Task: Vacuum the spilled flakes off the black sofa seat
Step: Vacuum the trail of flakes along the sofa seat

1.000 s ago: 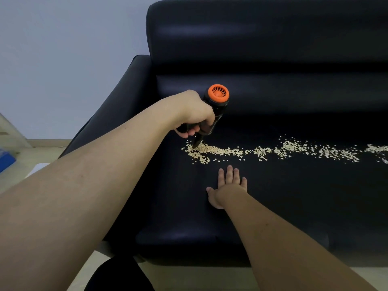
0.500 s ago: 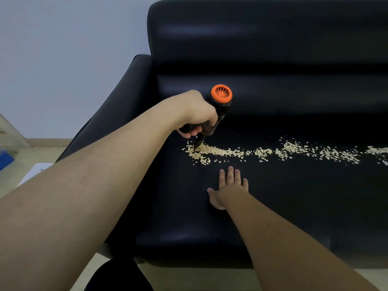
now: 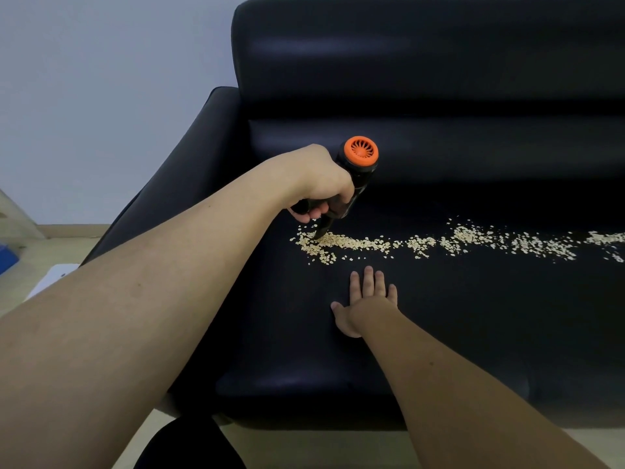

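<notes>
Nozzle (image 3: 319, 231) lower; tip flake-buried

Dim, soft light; edges perhaps slightly warped.

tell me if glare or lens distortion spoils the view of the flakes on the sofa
Head view: soft sheen only on the black leather sofa backrest; the pale spilled flakes stay sharp against the dark seat; wide-angle stretch swells the near forearms; left hand and orange-capped black handheld vacuum are crisp.

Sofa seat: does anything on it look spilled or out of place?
Yes. Pale flakes lie scattered in a long band across the black seat, running off the right edge. The vacuum, gripped by the left hand, has its nozzle at the band's left end.
</notes>
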The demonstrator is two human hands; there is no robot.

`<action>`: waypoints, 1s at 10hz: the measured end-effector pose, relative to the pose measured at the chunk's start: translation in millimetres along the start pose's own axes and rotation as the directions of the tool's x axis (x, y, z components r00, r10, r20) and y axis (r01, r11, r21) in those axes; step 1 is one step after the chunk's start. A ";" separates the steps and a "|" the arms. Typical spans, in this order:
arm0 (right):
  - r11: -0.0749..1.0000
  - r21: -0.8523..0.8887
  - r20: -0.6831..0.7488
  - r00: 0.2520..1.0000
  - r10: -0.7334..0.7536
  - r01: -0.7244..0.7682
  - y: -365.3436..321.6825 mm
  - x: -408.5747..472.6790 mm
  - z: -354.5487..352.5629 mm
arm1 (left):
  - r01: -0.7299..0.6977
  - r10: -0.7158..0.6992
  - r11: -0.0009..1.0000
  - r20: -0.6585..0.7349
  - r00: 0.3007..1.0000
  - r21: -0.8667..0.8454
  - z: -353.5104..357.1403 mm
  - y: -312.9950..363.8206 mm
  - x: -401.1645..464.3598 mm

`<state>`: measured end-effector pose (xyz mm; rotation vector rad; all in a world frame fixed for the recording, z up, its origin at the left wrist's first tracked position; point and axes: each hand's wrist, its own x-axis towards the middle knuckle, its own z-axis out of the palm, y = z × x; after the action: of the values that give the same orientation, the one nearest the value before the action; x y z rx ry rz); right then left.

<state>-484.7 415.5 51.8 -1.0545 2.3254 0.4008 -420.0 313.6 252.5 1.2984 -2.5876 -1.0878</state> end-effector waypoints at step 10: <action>1.000 -0.006 -0.024 1.000 -0.010 0.010 1.7 2.7 4.5 | -0.040 0.039 0.999 0.028 0.999 0.029 12.2 19.9 -3.0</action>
<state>-485.9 417.1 46.7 -1.0788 2.3400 0.3936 -435.9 330.7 256.2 1.2415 -2.6471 -1.0727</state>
